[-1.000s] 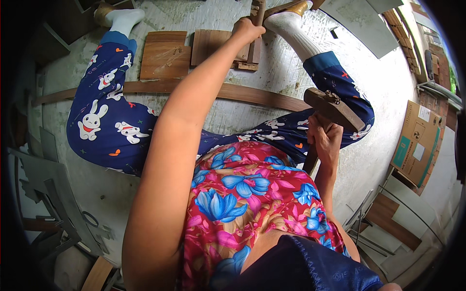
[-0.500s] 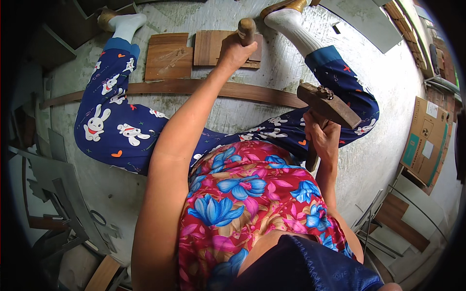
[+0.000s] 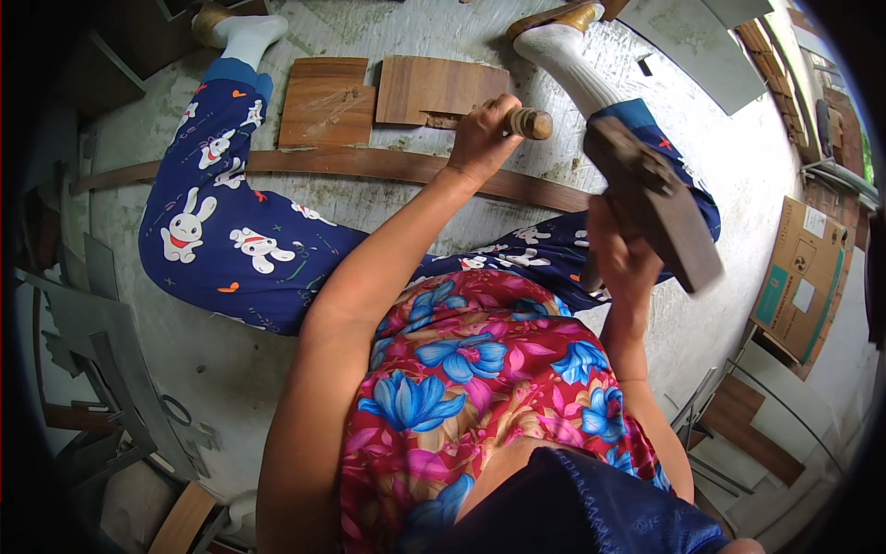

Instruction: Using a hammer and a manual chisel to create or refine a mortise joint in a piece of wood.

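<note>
My left hand [image 3: 482,138] is closed round the wooden handle of a chisel [image 3: 532,123], whose ringed butt end points right. Its blade is hidden from view. Just beyond that hand lies a brown wooden board [image 3: 438,85] with a rough, splintered notch in its near edge. My right hand [image 3: 623,249] grips a hammer [image 3: 657,198] with a heavy, worn head, raised over my right leg and blurred a little by motion. A second brown board [image 3: 323,106], scratched on its face, lies close beside the notched one.
A long wooden strip [image 3: 369,166] runs across the floor between my spread legs, passing near the boards. Grey panels and offcuts [image 3: 120,360] are piled at the left. On the right stand a cardboard box [image 3: 801,277] and brown planks [image 3: 743,420].
My left hand has moved right and nearer, tipping the chisel handle over to the right and uncovering the notch. In my right hand the hammer has turned, its head larger in view.
</note>
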Action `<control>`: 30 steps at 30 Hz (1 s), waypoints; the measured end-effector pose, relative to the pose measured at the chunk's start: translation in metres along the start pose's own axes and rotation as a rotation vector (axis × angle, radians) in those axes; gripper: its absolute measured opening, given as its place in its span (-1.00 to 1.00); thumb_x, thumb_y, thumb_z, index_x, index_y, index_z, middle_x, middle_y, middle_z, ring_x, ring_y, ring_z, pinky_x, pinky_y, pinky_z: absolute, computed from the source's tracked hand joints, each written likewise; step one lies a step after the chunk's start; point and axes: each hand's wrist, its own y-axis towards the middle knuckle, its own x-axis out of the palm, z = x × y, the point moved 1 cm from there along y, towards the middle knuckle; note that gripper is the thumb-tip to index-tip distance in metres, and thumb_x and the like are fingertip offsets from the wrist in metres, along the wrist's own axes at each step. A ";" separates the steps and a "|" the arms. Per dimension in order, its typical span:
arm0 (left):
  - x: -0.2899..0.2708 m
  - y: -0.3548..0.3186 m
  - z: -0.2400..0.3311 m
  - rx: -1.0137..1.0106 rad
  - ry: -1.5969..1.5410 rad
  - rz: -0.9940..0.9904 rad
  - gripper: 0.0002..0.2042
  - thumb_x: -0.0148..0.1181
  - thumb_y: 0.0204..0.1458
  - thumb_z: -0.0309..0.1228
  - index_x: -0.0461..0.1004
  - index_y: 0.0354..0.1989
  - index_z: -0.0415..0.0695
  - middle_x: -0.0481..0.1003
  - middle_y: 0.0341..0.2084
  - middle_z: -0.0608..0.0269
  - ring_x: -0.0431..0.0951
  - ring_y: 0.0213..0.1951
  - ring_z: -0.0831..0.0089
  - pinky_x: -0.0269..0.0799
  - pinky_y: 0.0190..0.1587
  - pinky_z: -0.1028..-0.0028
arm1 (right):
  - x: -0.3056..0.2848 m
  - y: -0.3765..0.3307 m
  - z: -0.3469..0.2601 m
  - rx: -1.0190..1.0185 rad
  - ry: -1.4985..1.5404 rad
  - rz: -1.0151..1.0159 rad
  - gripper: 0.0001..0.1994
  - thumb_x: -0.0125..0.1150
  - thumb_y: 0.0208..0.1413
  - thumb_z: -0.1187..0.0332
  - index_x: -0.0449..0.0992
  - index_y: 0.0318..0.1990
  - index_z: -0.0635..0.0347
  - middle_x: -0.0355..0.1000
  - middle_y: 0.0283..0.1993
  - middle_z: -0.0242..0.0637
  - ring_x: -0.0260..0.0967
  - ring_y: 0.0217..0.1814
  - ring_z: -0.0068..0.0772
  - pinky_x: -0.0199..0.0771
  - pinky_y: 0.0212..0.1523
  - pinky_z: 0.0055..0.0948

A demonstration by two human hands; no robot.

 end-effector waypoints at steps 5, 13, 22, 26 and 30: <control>0.004 0.005 -0.002 -0.046 -0.045 0.044 -0.83 0.20 -0.08 -0.36 0.39 -0.34 -0.10 0.53 -0.45 0.03 0.56 -0.34 0.00 0.46 -0.30 0.15 | 0.032 0.031 0.023 0.103 -0.191 -0.183 -0.92 0.23 0.09 0.46 0.49 -0.36 0.28 0.32 -0.57 -0.46 0.16 -0.54 -0.77 0.21 -0.54 -0.61; 0.004 0.036 -0.006 -0.202 -0.015 -0.121 -0.85 0.14 -0.11 -0.40 0.40 -0.33 -0.06 0.54 -0.44 -0.02 0.55 -0.30 -0.06 0.46 -0.25 0.09 | 0.019 0.044 0.009 0.397 0.272 -0.223 -0.79 0.15 0.08 0.50 0.36 -0.58 0.25 0.24 -0.70 -0.47 0.14 -0.70 -0.73 0.10 -0.68 -0.61; 0.007 0.119 -0.053 -0.376 0.265 -0.378 -0.48 0.33 -0.31 -0.14 0.53 -0.20 -0.30 0.55 -0.22 -0.13 0.58 -0.13 0.10 0.50 -0.06 0.31 | -0.004 0.025 0.003 0.309 0.398 -0.144 -0.90 0.16 0.14 0.51 0.45 -0.41 0.31 0.27 -0.67 -0.48 0.13 -0.72 -0.73 0.07 -0.72 -0.65; 0.011 0.114 -0.043 -0.430 0.331 -0.389 -0.52 0.31 -0.28 -0.19 0.53 -0.18 -0.25 0.56 -0.24 -0.11 0.58 -0.15 0.08 0.51 -0.09 0.30 | -0.008 0.018 0.012 0.284 0.422 -0.146 -0.93 0.16 0.13 0.54 0.44 -0.39 0.31 0.26 -0.67 -0.49 0.12 -0.72 -0.74 0.06 -0.72 -0.66; -0.004 0.072 -0.029 -0.157 0.143 -0.185 -0.66 0.18 -0.19 -0.29 0.48 -0.19 -0.10 0.56 -0.29 -0.03 0.57 -0.21 0.03 0.51 -0.19 0.24 | -0.009 0.015 0.020 0.296 0.434 -0.140 -0.93 0.16 0.13 0.55 0.44 -0.40 0.30 0.27 -0.66 -0.49 0.13 -0.72 -0.74 0.07 -0.72 -0.66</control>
